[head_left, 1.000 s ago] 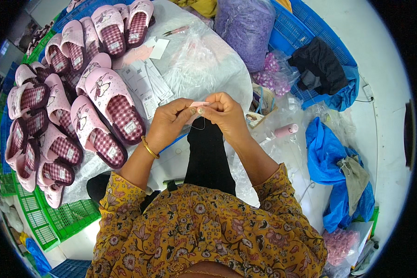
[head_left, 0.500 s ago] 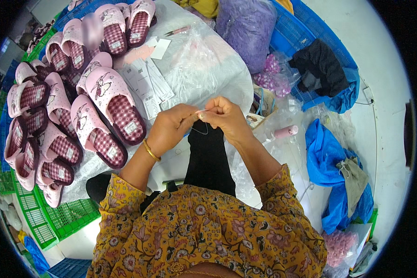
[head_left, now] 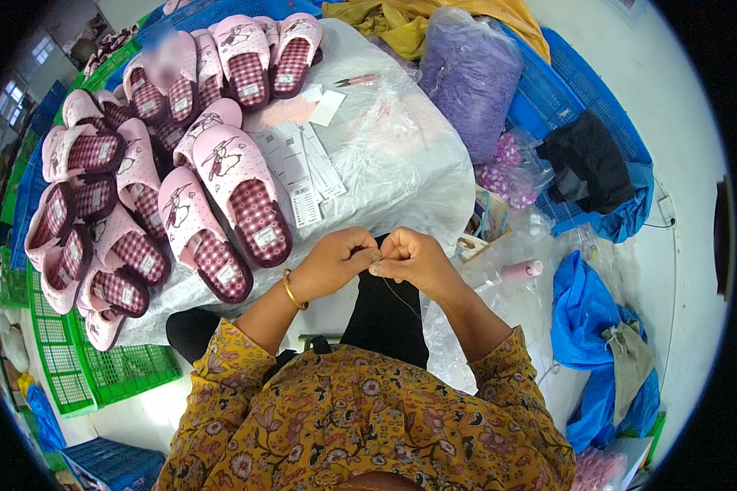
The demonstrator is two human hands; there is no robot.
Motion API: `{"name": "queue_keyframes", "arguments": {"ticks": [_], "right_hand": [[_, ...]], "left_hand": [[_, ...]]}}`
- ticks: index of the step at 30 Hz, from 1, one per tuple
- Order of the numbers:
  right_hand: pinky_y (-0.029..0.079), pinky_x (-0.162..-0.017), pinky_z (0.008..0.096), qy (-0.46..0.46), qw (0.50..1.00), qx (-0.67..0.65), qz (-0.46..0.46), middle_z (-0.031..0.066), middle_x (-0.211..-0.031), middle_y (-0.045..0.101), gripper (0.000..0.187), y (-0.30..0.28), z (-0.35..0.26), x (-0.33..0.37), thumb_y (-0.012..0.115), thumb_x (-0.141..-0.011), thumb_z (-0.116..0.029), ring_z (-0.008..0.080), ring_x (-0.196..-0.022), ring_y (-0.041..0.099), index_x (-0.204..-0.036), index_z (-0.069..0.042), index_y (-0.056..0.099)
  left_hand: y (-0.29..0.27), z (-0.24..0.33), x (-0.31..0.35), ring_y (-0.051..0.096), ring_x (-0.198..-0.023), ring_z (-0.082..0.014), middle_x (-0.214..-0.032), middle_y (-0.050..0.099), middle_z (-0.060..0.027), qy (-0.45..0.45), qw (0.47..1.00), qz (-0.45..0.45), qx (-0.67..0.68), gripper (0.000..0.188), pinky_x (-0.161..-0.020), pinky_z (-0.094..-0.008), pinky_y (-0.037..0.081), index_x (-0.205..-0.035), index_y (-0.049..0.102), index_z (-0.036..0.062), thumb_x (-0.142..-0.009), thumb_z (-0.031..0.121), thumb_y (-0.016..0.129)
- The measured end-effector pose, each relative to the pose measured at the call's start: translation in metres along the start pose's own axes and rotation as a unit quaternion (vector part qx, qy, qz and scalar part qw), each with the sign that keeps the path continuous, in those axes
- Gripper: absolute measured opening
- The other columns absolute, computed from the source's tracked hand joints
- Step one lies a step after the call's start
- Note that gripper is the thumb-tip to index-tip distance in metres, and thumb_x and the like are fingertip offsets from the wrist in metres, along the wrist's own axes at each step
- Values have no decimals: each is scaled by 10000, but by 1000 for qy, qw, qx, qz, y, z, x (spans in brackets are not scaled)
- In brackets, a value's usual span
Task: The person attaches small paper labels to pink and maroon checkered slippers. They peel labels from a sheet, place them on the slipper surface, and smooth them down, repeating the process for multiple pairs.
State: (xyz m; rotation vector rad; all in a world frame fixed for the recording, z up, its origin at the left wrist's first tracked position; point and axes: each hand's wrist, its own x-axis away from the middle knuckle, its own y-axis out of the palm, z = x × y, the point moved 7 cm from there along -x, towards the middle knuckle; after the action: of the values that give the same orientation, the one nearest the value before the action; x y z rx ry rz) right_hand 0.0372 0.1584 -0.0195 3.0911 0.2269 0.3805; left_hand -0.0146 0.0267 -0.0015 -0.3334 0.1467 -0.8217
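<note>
Both my hands meet over my black-clad knee, fingertips pinched together. A fine thread [head_left: 402, 297] loops down from the pinch beside my right hand [head_left: 420, 260], which is closed on it. My left hand [head_left: 333, 265] pinches at the same spot; whatever lies between its fingertips is too small to make out. To the left of my hands, pink slippers [head_left: 244, 174] with checked maroon insoles are crowded together, toes pointing away. White printed slips [head_left: 293, 173] lie beside the nearest slippers. Farther off rests a small pair of thread snips [head_left: 358, 80].
A plastic-covered bundle [head_left: 401, 164] supports the slippers. Green crates [head_left: 123, 378] stand at the left. On the right are a bag of purple material [head_left: 469, 86], a black cloth [head_left: 585, 159] in a blue basket, a pink spool [head_left: 522, 270] and blue sheeting [head_left: 581, 319].
The view has shifted, so the scene sits lower and farther right. My hands stay together at the pinch; the pinkish bit between the fingertips no longer shows, and the thread hangs toward the right.
</note>
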Motion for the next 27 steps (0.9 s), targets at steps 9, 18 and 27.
{"name": "queue_keyframes", "arguments": {"ticks": [9, 18, 27], "right_hand": [[504, -687, 241, -46, 996, 79, 23, 39, -914, 671, 302, 10, -15, 2, 776, -839, -171, 76, -766, 599, -1045, -1, 636], [447, -680, 212, -26, 997, -40, 52, -12, -848, 642, 145, 14, 10, -13, 699, -903, -113, 53, -757, 551, -990, -9, 646], [436, -694, 204, -49, 992, -95, 70, -21, -851, 627, 130, 16, 18, -15, 695, -906, -106, 48, -756, 541, -984, -16, 643]], "left_hand": [[-18, 10, 19, 597, -731, -293, -800, 592, -136, 22, 988, 121, -90, 136, -660, -380, 469, -856, 589, 20, -879, 149, 627], [-54, 28, 29, 589, -994, -279, -962, 638, -92, 129, 845, 241, -460, 315, -897, -424, 428, -985, 656, 41, -734, 188, 778], [-70, -2, 18, 600, -951, -236, -946, 657, -64, 76, 784, 221, -575, 207, -897, -392, 405, -970, 681, 76, -776, 128, 637]]}}
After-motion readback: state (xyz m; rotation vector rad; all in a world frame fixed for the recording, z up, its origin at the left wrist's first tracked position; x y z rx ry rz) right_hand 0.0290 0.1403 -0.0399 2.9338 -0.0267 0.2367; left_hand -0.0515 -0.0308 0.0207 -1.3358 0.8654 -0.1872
